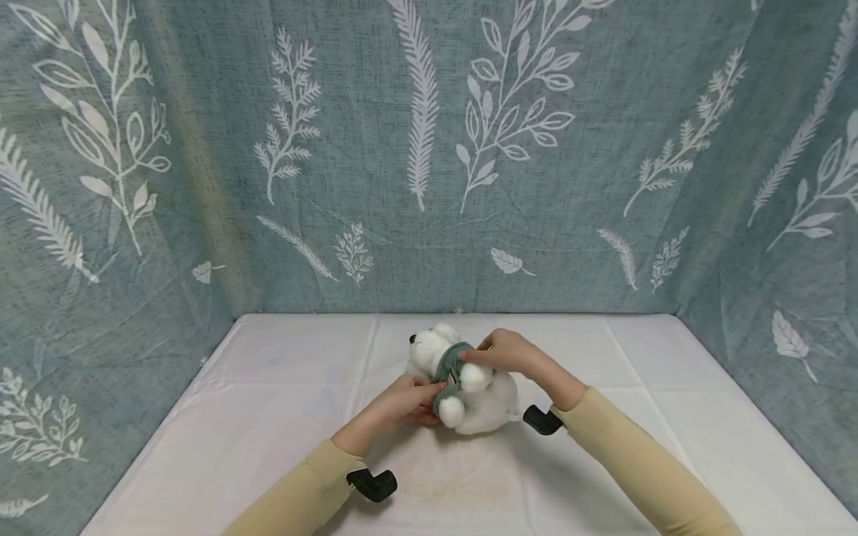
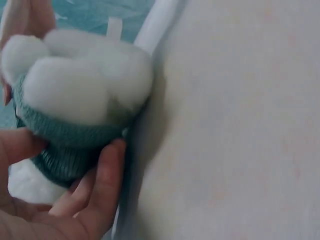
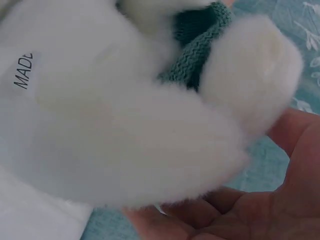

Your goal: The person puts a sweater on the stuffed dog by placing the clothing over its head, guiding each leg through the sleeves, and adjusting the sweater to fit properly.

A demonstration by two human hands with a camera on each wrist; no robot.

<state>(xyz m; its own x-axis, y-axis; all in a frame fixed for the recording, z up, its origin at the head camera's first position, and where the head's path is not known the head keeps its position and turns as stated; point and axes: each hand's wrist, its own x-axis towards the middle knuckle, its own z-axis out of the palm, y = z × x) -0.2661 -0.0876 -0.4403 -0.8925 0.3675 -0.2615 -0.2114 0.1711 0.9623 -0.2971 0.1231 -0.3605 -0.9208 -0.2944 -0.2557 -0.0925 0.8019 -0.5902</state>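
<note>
A white plush bear (image 1: 492, 406) in a green knit sweater (image 1: 450, 363) lies tilted on the table, its head toward the far left. My left hand (image 1: 402, 398) grips the sweater's side near one sleeve; the left wrist view has thumb and fingers pinching the green knit (image 2: 65, 130). On the bear's other side, my right hand (image 1: 509, 351) holds the upper body near the shoulder and arm. In the right wrist view, its thumb lies behind a white paw (image 3: 250, 75) and its fingers are partly hidden under the plush body (image 3: 125, 135). A printed label (image 3: 22, 72) shows there.
A white cloth with fold creases covers the table (image 1: 281, 417). Blue-green curtains (image 1: 362, 149) with white leaf prints enclose the back and both sides. Black wrist mounts (image 1: 372, 485) stick out from the cuffs of both beige sleeves.
</note>
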